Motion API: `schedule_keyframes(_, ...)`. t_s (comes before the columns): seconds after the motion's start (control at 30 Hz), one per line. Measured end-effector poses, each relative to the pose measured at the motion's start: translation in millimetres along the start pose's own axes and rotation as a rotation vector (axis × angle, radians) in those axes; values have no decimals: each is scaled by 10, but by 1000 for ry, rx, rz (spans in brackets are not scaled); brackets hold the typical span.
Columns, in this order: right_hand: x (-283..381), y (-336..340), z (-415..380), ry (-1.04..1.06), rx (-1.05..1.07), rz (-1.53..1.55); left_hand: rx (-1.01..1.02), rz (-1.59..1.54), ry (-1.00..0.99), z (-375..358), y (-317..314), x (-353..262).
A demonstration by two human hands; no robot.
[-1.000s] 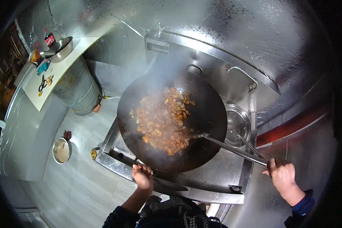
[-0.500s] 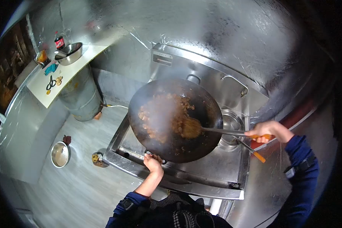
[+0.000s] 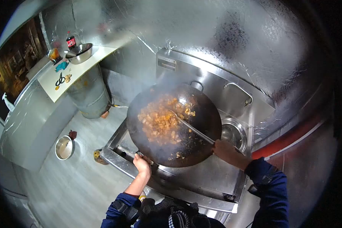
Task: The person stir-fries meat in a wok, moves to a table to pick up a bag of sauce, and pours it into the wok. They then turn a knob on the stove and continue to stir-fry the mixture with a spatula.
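Note:
A large dark wok (image 3: 201, 152) sits on the steel stove, with steam rising from it. Browned, glossy chunks of food (image 3: 161, 125) are heaped across its middle and left side. My left hand (image 3: 142, 165) is closed on the wok's near-left edge, at its small side handle, which the fingers mostly hide. In my right hand (image 3: 228, 152), above the wok's right rim, is the long shaft of a wok spatula (image 3: 195, 131). Its far end is sunk in the food, so the blade does not show, and its grip is hidden by the hand.
Right of the wok is a round steel pot (image 3: 233, 131) below a faucet (image 3: 249, 99). On the left counter (image 3: 51, 86) are scissors (image 3: 59, 79), a blue cloth (image 3: 62, 66), a metal bowl (image 3: 81, 57) and a bottle (image 3: 71, 41). A bowl (image 3: 64, 147) stands on the floor.
My right hand has moved left and down toward the wok, and the spatula's blade has gone into the food. The food looks spread and turned. My left hand remains at the wok's edge.

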State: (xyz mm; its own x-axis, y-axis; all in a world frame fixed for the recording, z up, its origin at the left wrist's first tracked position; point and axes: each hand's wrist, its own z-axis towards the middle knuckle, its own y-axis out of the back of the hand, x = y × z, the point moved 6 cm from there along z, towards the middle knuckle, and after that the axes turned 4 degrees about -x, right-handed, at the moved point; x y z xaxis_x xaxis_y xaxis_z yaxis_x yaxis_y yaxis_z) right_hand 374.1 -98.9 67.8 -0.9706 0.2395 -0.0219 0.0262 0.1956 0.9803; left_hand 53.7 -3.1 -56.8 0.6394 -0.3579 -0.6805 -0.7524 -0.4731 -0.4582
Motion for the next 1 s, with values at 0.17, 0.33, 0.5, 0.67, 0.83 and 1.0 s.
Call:
schedule_keyframes(0.17, -234, 771, -669, 190, -112, -548, 19, -16, -22, 2, -17, -16)
schedule_keyframes(0.33, 242, 1431, -1277, 25, 138, -676, 10, -3, 9, -31, -29, -39)
schedule_keyframes(0.5, 504, 669, -629, 292, -178, -414, 7, -10, 19, -18, -17, -19)
schedule_keyframes(0.67, -44, 1127, 95, 131, 262, -288, 31, -27, 78, 2, -3, -16)
schedule_keyframes(0.83, -1023, 1515, -195, -739, 849, 497, -18, -41, 64, -38, -36, -69)
schedule_keyframes(1.0, -1340, 769, 673, -634, 1040, 635, -23, 29, -3, -10, -36, -75)
